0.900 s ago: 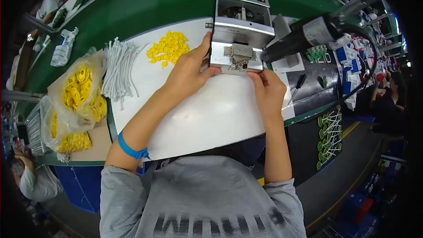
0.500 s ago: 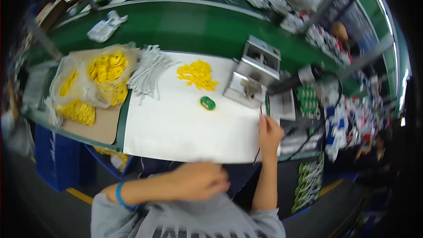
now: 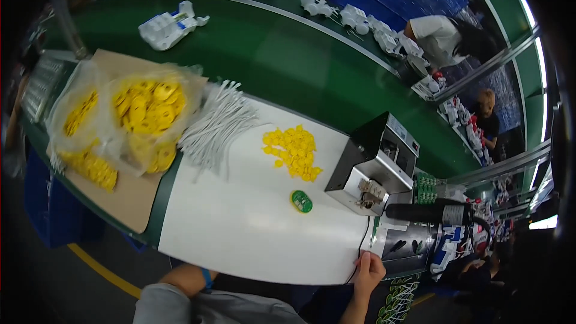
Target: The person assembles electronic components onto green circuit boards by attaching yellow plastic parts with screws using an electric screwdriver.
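My right hand [image 3: 368,271] is at the front right edge of the white work sheet [image 3: 240,246], its thumb and fingertips pressed together beside a thin black cable [image 3: 363,237]. Whatever they may hold is too small to make out. My left forearm [image 3: 185,279], with a blue wristband [image 3: 207,278], reaches under the front edge, which hides the hand. A small round green circuit board with a yellow rim [image 3: 301,201] lies on the sheet. Beyond it is a loose pile of small yellow plastic pieces [image 3: 294,151].
At the left, plastic bags of yellow discs [image 3: 150,105] rest on cardboard [image 3: 129,204], beside a bundle of white wires [image 3: 221,126]. A metal bench machine [image 3: 378,165] and a black cylindrical tool [image 3: 429,212] stand right. A white plastic housing [image 3: 171,26] sits on the green belt [image 3: 258,48].
The view has tilted and shifted, so the bench appears turned. My left hand has gone from in front of my body to below the table edge. My right hand remains near the cable.
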Motion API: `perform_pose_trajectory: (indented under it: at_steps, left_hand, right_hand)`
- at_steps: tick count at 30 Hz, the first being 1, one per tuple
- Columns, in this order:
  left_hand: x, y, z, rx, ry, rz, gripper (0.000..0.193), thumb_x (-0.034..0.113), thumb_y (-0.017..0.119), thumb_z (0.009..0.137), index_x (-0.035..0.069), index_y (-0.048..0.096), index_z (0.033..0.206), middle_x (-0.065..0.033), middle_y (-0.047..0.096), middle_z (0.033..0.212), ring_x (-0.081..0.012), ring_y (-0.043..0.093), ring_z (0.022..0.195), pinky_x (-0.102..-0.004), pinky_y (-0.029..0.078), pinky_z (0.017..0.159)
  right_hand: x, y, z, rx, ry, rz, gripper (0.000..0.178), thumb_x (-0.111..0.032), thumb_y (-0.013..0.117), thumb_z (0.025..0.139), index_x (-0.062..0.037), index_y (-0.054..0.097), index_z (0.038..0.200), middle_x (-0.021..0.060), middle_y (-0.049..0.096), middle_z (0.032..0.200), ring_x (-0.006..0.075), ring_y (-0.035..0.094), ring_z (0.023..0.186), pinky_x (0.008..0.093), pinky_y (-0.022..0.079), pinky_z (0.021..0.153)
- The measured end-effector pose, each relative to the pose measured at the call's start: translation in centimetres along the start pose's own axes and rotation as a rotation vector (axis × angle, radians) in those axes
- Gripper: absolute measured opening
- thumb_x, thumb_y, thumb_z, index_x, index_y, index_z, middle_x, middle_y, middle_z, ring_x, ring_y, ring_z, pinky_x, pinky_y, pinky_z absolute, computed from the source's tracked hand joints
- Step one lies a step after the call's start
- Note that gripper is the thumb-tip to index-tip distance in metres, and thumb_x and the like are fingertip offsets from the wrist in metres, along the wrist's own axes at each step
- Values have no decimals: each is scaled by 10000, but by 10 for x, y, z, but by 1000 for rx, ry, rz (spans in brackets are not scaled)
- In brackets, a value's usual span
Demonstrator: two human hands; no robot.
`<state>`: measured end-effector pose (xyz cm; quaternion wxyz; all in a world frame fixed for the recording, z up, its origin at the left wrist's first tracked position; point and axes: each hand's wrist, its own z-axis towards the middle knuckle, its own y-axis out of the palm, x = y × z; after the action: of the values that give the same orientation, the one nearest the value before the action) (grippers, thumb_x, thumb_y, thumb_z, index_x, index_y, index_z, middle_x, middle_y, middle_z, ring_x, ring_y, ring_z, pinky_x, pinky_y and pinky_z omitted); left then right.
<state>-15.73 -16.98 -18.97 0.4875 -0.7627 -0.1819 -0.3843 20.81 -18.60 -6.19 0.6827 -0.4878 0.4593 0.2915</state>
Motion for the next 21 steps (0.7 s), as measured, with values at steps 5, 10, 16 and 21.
perform_pose_trajectory:
  at_steps: [5,10,16,21]
  left_hand:
    - [-2,-19,122,-58,20,-98,373,239,546,993,10,635,1274,-258,644,1240,-416,594,1181,-462,464,1015]
    - [24,-13,156,-139,0,-201,383,250,546,996,6,628,1281,-262,639,1250,-421,588,1191,-460,462,1021]
    - [26,15,74,-95,-48,-194,396,262,547,999,3,620,1289,-266,632,1263,-427,580,1203,-458,459,1028]
    - [48,52,-7,13,-34,-183,407,272,548,1002,-1,614,1296,-269,627,1274,-432,574,1213,-456,457,1033]
  right_hand:
    - [-12,17,51,54,-39,-248,149,-82,666,943,47,695,874,71,677,725,98,587,604,239,461,577]
    - [-8,20,88,-25,-243,-374,134,-46,650,923,31,671,815,70,602,658,129,542,554,271,397,520]
    - [-15,-5,62,54,-266,-379,112,-57,696,895,12,682,809,78,551,626,166,490,512,304,359,487]
    - [-10,-33,22,88,-294,-273,135,-92,714,914,39,700,885,75,599,654,101,515,564,264,394,522]
